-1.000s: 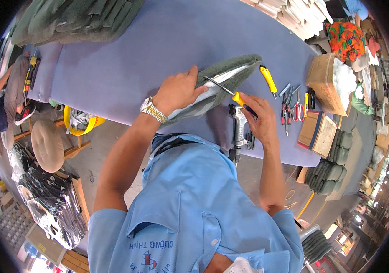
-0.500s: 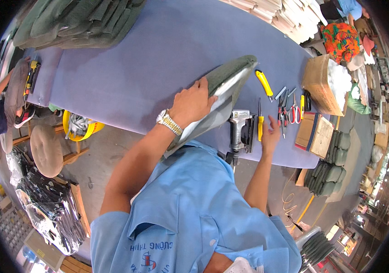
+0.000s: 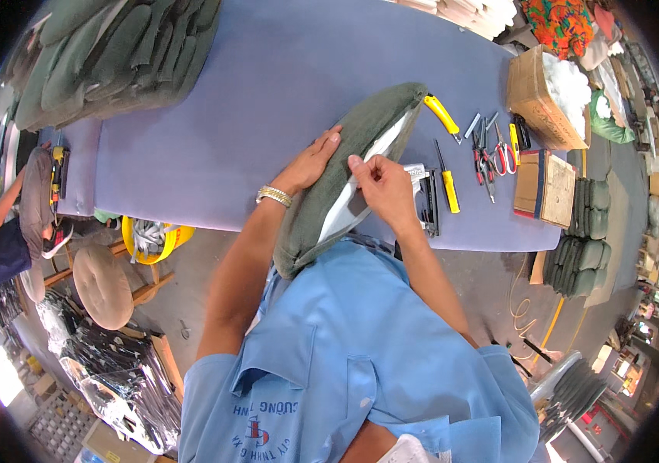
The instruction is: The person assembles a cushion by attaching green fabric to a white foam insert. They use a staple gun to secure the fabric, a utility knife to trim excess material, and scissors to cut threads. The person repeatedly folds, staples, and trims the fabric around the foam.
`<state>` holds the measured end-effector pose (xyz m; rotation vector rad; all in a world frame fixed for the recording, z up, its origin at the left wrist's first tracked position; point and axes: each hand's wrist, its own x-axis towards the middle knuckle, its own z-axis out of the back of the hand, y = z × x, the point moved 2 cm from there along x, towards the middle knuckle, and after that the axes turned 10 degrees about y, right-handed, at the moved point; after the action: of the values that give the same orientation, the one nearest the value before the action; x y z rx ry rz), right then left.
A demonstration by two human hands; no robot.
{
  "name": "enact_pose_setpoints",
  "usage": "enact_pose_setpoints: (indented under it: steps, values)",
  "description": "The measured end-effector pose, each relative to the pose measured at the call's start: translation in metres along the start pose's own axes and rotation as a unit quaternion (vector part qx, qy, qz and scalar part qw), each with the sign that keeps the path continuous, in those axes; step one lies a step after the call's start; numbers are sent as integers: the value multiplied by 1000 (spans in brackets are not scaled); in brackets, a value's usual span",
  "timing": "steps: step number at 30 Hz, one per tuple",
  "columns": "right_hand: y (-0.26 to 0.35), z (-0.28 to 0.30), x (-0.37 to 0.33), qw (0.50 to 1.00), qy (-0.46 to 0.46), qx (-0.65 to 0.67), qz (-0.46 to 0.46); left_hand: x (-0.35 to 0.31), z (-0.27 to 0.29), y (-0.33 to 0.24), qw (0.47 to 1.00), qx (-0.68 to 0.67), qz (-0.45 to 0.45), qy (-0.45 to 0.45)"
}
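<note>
A long dark green padded cushion (image 3: 337, 170) is tilted on its side against my shirt front, its white inner strip (image 3: 366, 162) facing right. My left hand (image 3: 310, 164) bears on the green outer side and steadies it, fingers together. Over the white strip, my right hand (image 3: 385, 185) is closed, thumb and fingers pinched; what lies between the fingertips is too small to make out. Partly behind the right wrist lies a silver and black staple gun (image 3: 428, 202). Just right of it is a screwdriver with a yellow handle (image 3: 450, 190).
A yellow utility knife (image 3: 443, 116), pliers (image 3: 484, 166) and red-handled scissors (image 3: 506, 158) lie on the blue-grey table (image 3: 252, 92). Two cardboard boxes (image 3: 534, 92) stand at its right end. Green cushions (image 3: 129, 62) are stacked far left. Below the edge is a yellow bucket (image 3: 156, 245).
My right hand has moved from beside the screwdriver to the cushion's white strip and closed. The cushion has turned more upright, and my left hand has slid to its outer side.
</note>
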<state>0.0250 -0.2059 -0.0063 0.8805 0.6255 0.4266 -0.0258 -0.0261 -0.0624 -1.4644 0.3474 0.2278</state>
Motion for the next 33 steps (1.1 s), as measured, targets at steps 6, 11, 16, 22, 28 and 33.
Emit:
enact_pose_setpoints:
  steps: [6,11,16,22,28,33]
  values:
    - [2,-12,-3,996,-37,81,-13,7,-5,3,999,-30,-41,8]
    - [-5,-20,-17,988,-62,137,29,-8,-3,1,999,-1,-48,25]
    - [19,-18,-37,974,-80,123,175,-12,2,-8,998,-45,-41,33]
    - [11,-13,-35,996,-38,60,57,-12,-2,7,999,14,-46,23]
    - [-8,-22,-30,983,-9,185,6,-18,-5,6,999,11,-45,-17]
    - [1,-21,-30,948,-4,314,-43,-19,-7,9,999,-3,-28,-17]
